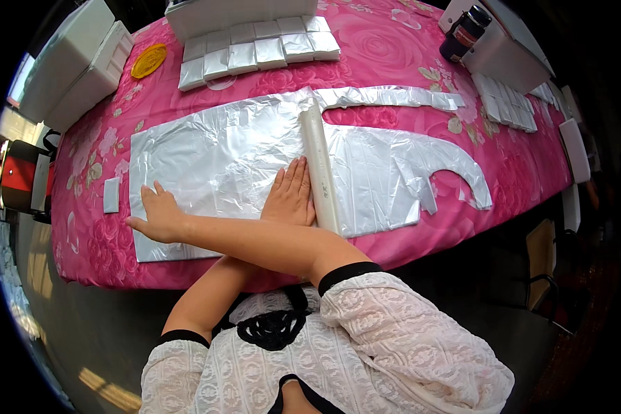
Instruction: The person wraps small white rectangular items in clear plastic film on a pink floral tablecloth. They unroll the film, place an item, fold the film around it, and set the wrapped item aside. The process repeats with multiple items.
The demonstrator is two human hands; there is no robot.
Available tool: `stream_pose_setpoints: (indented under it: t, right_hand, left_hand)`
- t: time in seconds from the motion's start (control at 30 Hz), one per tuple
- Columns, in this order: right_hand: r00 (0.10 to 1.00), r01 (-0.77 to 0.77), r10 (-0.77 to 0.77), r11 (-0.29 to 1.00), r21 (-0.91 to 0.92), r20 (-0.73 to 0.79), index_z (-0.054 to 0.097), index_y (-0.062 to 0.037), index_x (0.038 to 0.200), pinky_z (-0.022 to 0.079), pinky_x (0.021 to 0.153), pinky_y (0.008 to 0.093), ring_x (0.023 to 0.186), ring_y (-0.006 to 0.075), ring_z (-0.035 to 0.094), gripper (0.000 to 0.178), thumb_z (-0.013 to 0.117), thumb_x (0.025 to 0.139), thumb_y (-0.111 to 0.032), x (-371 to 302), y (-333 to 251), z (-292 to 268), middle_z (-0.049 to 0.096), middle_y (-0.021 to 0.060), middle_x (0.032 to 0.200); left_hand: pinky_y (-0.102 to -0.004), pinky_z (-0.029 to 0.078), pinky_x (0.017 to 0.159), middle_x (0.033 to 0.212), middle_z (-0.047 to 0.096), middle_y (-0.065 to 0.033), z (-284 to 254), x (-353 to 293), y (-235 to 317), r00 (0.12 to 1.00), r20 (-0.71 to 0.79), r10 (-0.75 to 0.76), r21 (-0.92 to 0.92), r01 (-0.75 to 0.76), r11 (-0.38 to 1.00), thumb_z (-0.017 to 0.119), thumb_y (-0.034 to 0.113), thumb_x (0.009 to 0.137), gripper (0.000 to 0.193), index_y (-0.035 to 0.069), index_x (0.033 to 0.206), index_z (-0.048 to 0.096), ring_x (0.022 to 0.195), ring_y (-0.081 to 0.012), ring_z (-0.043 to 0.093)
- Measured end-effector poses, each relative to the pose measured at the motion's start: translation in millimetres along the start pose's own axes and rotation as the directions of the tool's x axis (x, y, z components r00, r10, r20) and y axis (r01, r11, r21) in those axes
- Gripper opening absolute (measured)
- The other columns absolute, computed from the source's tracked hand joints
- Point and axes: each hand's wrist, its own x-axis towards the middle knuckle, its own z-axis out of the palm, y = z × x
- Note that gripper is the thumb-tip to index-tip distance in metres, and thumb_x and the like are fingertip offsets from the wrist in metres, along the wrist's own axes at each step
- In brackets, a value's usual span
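Note:
A thin, shiny, whitish plastic sheet (pixel 221 148) lies spread on the table, with curved cut-outs and strap-like strips at its right end, like a disposable apron. Across its middle rests a pale, straight bar or tube (pixel 320 169). My forearms cross, the right one over the left. Flat on the sheet, my left hand (pixel 293 194) has its fingers stretched out right beside the bar. Farther left, my right hand (pixel 160 215) lies near the sheet's left edge with fingers spread. Neither hand grips anything.
A pink flowered cloth (pixel 386 48) covers the table. Several folded plastic packets (pixel 255 54) stand in rows at the back, with another row (pixel 504 103) at the right. Near the left edge lies a single packet (pixel 111 196). White foam boxes (pixel 83 62), a yellow coil (pixel 148 61) and a dark flask (pixel 464 33) stand around.

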Motion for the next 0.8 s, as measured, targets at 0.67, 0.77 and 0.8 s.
stream_pose_setpoints:
  t: [0.67,0.77,0.8]
  right_hand:
    - [0.995,0.062,-0.101,0.696,-0.715,-0.012,0.039,-0.002,0.131,0.025,0.106,0.0412,0.131,0.0304,0.028,0.056,0.048,0.086,-0.035,-228.2,73.7,-185.1,0.033,0.0137,0.14]
    - [0.993,0.114,-0.106,0.746,-0.656,0.052,0.036,-0.0034,0.133,0.017,0.109,0.0424,0.132,0.0285,0.025,0.055,0.039,0.09,-0.037,-198.5,73.1,-161.3,0.03,0.0121,0.142]
    - [0.989,0.147,-0.123,0.748,-0.647,0.082,0.036,-0.0036,0.133,0.014,0.109,0.0427,0.132,0.0287,0.025,0.055,0.037,0.09,-0.037,-183.7,69.6,-146.4,0.03,0.0118,0.142]
  left_hand:
    - [-0.0423,0.017,0.109,0.142,0.022,-0.0225,-33.8,-24.5,-6.6,0.967,-0.243,-0.081,-0.395,-0.022,0.918,0.056,0.014,0.077,0.07,-0.005,0.135,0.022,0.133,-0.0361,0.019]
    - [-0.0417,0.019,0.108,0.142,0.024,-0.0204,-67.2,-51.8,-26.8,0.948,-0.305,-0.087,-0.427,-0.054,0.903,0.055,0.013,0.08,0.067,-0.002,0.137,0.023,0.133,-0.0361,0.02]
    - [-0.0424,0.021,0.107,0.141,0.025,-0.0203,-75.6,-63.4,-38.5,0.941,-0.322,-0.1,-0.41,-0.044,0.911,0.055,0.019,0.082,0.065,-0.002,0.136,0.024,0.132,-0.0366,0.022]
